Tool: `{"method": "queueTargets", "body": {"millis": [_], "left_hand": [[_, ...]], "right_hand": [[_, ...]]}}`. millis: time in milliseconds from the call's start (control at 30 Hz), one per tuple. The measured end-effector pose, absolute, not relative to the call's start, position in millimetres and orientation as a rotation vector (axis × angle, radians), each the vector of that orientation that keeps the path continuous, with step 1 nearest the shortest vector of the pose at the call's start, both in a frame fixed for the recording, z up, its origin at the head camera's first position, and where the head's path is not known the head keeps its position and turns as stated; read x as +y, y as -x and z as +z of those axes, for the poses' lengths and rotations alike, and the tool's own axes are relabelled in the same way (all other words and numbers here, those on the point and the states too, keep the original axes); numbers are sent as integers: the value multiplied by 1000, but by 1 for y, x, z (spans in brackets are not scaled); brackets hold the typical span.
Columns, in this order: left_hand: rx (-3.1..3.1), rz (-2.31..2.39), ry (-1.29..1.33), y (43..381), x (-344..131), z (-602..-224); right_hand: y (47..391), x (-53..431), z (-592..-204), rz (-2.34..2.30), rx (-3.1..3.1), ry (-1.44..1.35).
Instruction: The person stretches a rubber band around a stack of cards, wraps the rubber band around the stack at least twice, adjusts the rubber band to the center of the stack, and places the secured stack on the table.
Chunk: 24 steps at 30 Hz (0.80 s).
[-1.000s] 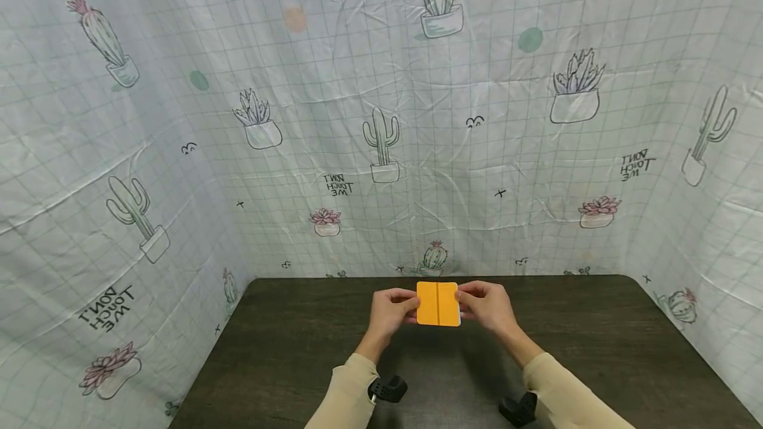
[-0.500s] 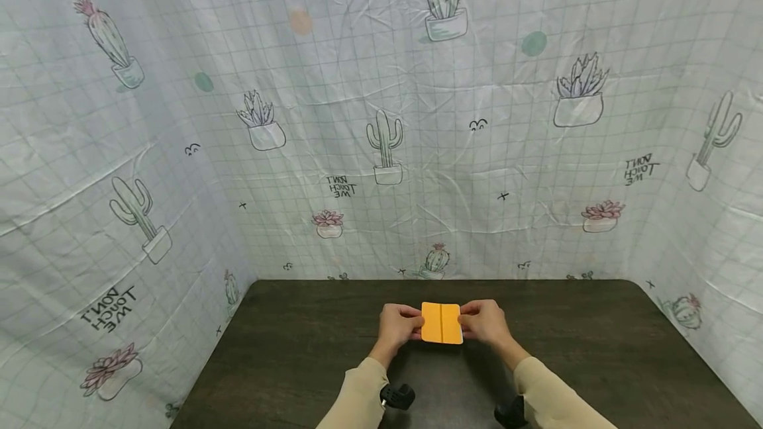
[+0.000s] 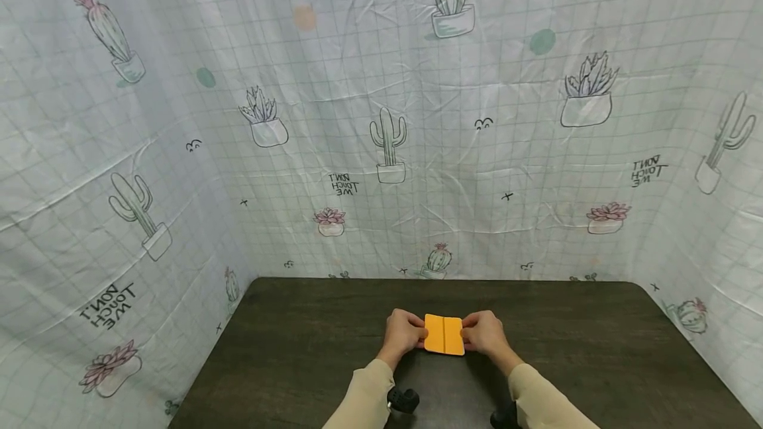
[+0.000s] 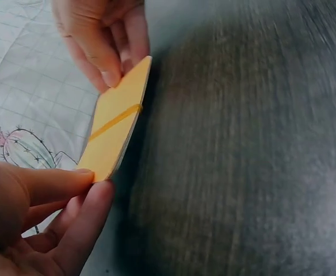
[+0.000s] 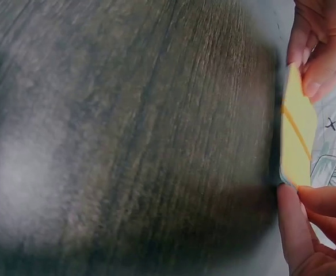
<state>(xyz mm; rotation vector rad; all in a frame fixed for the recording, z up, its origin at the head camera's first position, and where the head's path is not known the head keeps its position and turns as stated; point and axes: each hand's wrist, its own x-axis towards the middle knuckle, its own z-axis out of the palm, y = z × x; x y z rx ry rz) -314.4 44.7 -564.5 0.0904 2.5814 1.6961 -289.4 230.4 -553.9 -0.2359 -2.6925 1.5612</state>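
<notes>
A small yellow-orange notebook (image 3: 444,334) is held over the dark table, its cover facing up and an elastic band (image 4: 115,123) running across the middle. My left hand (image 3: 404,335) pinches one side edge between thumb and fingers. At the opposite edge my right hand (image 3: 485,334) pinches it the same way. Seen from the left wrist, the notebook (image 4: 116,121) is tilted, with its thin pale page edge showing. The right wrist view shows the notebook (image 5: 297,126) almost edge-on, between both sets of fingertips. Its underside is hidden.
The dark wood-grain table (image 3: 298,356) reaches back to a white grid-patterned cloth (image 3: 334,151) printed with cacti, which hangs behind and at both sides. Black wrist devices (image 3: 403,400) sit at both cream sleeves (image 3: 363,396).
Both hands have brought the notebook lower and nearer to the body, keeping their pinch on its two edges. The head view has shifted slightly.
</notes>
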Motion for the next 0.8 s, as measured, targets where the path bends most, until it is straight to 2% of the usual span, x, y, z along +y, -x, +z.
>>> {"method": "queueTargets", "body": {"millis": [600, 800], "left_hand": [[2762, 1526, -60, 311, 55, -566], [2832, 1481, -197, 314, 35, -553]], "right_hand": [[286, 231, -549, 1160, -2830, 216], [278, 244, -539, 1185, -2791, 137]]}}
